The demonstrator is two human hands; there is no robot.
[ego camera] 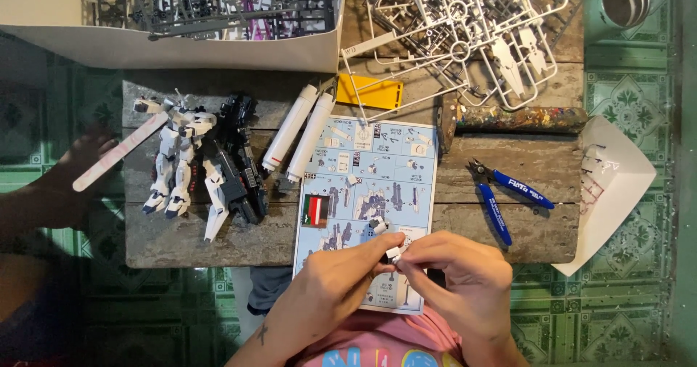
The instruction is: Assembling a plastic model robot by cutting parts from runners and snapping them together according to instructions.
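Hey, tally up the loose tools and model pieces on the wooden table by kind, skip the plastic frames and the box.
Blue-handled nippers: 1
White tubes: 2
Robot models: 2
Instruction sheet: 1
Yellow card: 1
Total: 7

Blue nippers (508,196) beside bare planks (501,160).

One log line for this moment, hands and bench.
left hand: pinching small white part | right hand: pinching same part | under: instruction sheet | nippers: idle, right
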